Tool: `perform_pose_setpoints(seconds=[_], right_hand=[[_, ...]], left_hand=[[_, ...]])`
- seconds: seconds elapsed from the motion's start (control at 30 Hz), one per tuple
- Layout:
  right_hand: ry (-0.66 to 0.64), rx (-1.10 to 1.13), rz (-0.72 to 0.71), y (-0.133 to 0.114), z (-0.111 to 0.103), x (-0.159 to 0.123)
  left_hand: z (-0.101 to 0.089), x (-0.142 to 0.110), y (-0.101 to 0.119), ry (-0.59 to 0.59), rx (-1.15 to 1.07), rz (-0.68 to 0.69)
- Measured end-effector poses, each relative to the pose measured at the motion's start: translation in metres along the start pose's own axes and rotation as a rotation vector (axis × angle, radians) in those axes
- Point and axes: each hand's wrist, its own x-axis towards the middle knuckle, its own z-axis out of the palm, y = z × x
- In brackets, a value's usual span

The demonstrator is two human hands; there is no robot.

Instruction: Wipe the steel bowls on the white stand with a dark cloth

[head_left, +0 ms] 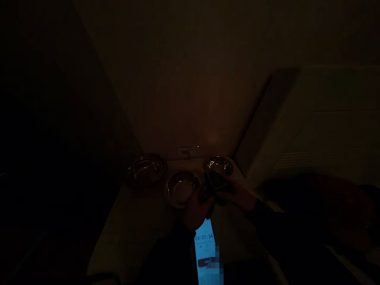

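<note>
The scene is very dark. My left hand (196, 209) and my right hand (237, 193) meet above the table, both closed around a dark object (216, 181) with a pale line along it. Its kind cannot be made out. Just left of my hands sits a shiny metal bowl (181, 190), partly behind my left hand. Behind the dark object stands a second metal bowl (222, 164). Below my left hand a lit phone (204, 247) shows a timer reading 00:01:54. The fingertips are mostly lost in shadow.
More round metal dishes (145, 170), seemingly stacked, stand at the table's back left corner. The light table (115, 237) meets a wall (184, 99) with a socket (188, 152). To the right is a pale slanted panel (276, 130). A dark reddish shape (341, 206) lies at right.
</note>
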Motion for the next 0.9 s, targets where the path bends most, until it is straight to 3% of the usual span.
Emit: perform_pose_setpoints(seconds=[0.17,0.33,0.43,0.5,0.6,0.7,0.9], right_hand=[[0.055,0.374,0.222,0.015,-0.008,0.0],[0.113,0.387,0.333,0.018,-0.006,0.005],[0.05,0.376,0.374,0.018,-0.011,0.0],[0.034,0.344,0.346,0.019,-0.016,-0.005],[0.157,0.275,0.167,0.018,-0.023,-0.014],[0.212,0.259,-0.004,0.011,-0.027,-0.022],[-0.172,0.444,-0.039,0.002,-0.033,-0.031]], left_hand=[[-0.005,-0.004,0.009,-0.06,0.054,-0.019],[0.0,-0.006,0.005,-0.06,0.401,0.154],[-0.003,0.002,0.009,-0.044,0.5,0.142],[-0.004,0.008,0.016,-0.06,0.488,0.074],[-0.003,0.013,0.028,-0.108,0.486,-0.059],[0.0,0.016,0.036,-0.15,0.501,-0.068],[-0.003,0.022,0.044,-0.206,0.575,-0.024]])
